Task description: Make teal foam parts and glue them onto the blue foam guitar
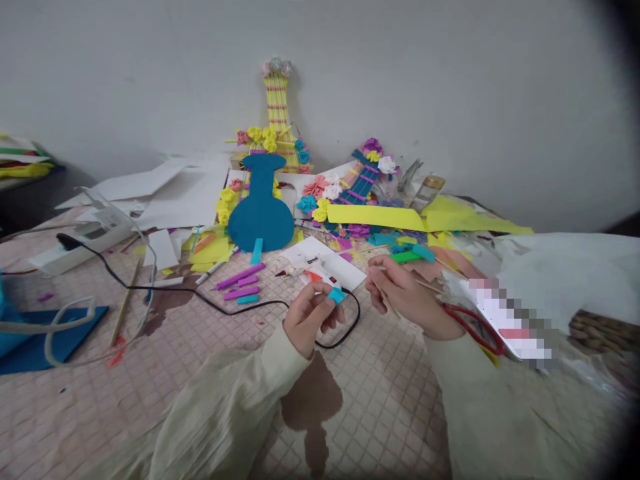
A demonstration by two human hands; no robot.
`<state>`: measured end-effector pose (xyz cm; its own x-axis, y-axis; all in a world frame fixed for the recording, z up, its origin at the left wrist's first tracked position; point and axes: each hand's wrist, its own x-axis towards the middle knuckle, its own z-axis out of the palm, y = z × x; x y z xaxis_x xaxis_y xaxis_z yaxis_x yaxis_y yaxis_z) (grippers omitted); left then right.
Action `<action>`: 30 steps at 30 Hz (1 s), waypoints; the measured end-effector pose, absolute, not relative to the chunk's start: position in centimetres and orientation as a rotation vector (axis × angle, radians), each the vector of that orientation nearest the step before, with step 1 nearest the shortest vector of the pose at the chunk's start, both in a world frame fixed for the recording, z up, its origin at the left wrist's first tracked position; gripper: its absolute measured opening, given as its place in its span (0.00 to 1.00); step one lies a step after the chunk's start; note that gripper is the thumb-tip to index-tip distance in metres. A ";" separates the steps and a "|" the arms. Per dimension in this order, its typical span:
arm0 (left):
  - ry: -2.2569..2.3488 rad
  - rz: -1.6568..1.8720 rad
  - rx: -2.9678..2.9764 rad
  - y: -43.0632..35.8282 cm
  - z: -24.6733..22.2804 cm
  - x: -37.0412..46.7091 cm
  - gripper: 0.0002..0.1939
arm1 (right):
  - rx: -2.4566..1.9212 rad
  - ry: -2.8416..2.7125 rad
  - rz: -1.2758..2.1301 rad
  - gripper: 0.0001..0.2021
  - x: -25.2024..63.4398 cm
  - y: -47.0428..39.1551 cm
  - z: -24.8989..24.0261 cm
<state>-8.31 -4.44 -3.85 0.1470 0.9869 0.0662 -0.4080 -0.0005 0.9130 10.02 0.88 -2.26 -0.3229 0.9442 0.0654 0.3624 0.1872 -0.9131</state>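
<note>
My left hand (311, 317) pinches a small light-blue paper piece (337, 295) between thumb and fingertips. To its right, my right hand (407, 293) is closed around a thin wooden stick (386, 298), whose lower end points down toward the table. Just beyond my left hand, a white glue gun (323, 275) lies on white card, its black cord curling beside my wrist. Several rolled purple paper strips (241, 277) and a short blue roll (248, 300) lie left of my hands. Behind them a blue vase-shaped cutout (263, 213) leans upright, with a light-blue strip at its base.
Yellow woven work with paper flowers (277, 110) leans on the wall. Yellow paper (375, 217) and colored scraps spread at the back. Red-handled scissors (475, 327) lie by my right wrist, near a phone (510, 320). A power strip (83, 248) and cords lie left.
</note>
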 end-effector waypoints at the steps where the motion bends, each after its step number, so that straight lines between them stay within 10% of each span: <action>1: 0.762 1.282 0.989 -4.5 -3.8 -8.3 0.11 | -1.164 -1.726 1.186 0.10 9.2 0.4 -2.2; 30: 1.077 1.111 1.385 -4.6 -4.9 -8.2 0.16 | -1.208 -1.540 1.368 0.08 8.0 -4.0 -2.6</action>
<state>-8.16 -4.58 -4.87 0.1758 0.9815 0.0762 0.0455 -0.0854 0.9953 8.02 -3.99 -2.56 -0.2866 0.9562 -0.0599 0.1720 -0.0102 -0.9850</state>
